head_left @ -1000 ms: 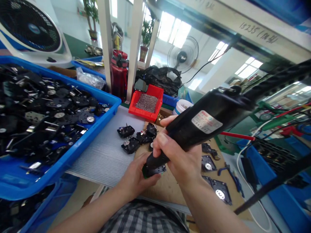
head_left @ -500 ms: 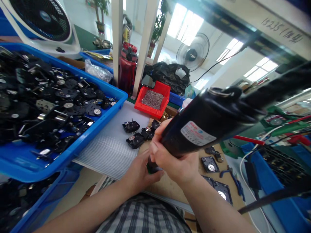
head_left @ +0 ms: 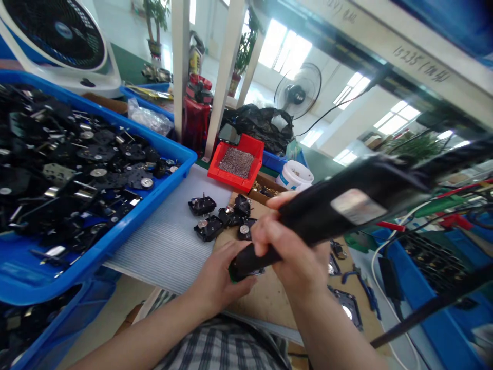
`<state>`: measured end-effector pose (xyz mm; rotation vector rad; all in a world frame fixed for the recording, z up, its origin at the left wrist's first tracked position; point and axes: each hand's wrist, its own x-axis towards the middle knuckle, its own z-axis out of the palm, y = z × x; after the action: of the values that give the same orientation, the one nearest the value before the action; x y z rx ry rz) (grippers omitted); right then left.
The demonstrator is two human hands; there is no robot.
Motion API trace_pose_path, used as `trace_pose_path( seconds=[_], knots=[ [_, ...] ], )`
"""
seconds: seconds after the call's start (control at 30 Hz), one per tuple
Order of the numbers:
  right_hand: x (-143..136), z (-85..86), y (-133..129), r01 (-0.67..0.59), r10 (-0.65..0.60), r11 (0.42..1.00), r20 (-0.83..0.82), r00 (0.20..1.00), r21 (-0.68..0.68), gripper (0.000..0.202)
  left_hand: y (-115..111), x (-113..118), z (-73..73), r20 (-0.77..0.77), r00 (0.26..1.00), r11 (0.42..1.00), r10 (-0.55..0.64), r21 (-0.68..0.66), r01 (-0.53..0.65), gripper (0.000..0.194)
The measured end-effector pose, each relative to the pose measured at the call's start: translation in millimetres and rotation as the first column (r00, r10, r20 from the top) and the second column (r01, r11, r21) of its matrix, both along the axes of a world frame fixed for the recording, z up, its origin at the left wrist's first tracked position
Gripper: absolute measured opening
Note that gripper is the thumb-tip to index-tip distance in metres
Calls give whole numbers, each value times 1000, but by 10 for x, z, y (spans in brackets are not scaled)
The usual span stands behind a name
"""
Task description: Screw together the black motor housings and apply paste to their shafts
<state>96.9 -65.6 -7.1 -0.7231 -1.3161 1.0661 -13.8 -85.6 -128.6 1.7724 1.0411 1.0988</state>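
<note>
My right hand (head_left: pixel 298 257) is wrapped around a black electric screwdriver (head_left: pixel 319 210), which slants down to the left and is slightly blurred. Its narrow front end reaches into my left hand (head_left: pixel 217 277), whose thumb and fingers curl around a small piece beneath the tip. That piece is mostly hidden; a bit of green shows at its edge. Just beyond my left hand, several black mechanism units (head_left: pixel 208 227) with metal pins and discs sit on the ribbed sheet and the brown board (head_left: pixel 269 303).
A blue tray (head_left: pixel 154 198) heaped with black parts stands at left. Behind the board are a red bin (head_left: pixel 215 177) of small screws and a white tub (head_left: pixel 290 182). Pliers (head_left: pixel 365 290) and more units (head_left: pixel 346 303) lie at right, beside a white cable and blue crates.
The screwdriver's rear end has tipped lower and moved right, and my right hand has shifted right along with it. My left hand stays near the tip. The view has turned slightly.
</note>
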Motion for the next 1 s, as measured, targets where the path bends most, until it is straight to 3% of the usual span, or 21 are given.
trace_pose_path(
  seconds=[0.1, 0.2, 0.33, 0.43, 1.0],
  knots=[
    [243, 64, 26, 195, -184, 977, -124, 975, 81, 13, -17, 3, -28, -49, 999, 1000, 4, 30, -3, 59],
    [423, 73, 62, 313, -300, 947, -146, 943, 68, 13, -39, -21, -22, -184, 980, 983, 79, 175, -46, 69],
    [497, 7, 79, 302, -298, 953, -102, 949, 25, 14, -9, -30, 19, -347, 919, 906, 187, 423, -24, 43],
    [492, -23, 56, 270, -267, 963, -101, 958, 11, 14, 36, -10, 30, -431, 879, 856, 205, 514, 53, 27],
    [448, -82, 23, 203, -202, 978, -37, 979, 45, 15, 81, 36, -25, -394, 901, 811, 182, 579, 90, 22]
  ],
)
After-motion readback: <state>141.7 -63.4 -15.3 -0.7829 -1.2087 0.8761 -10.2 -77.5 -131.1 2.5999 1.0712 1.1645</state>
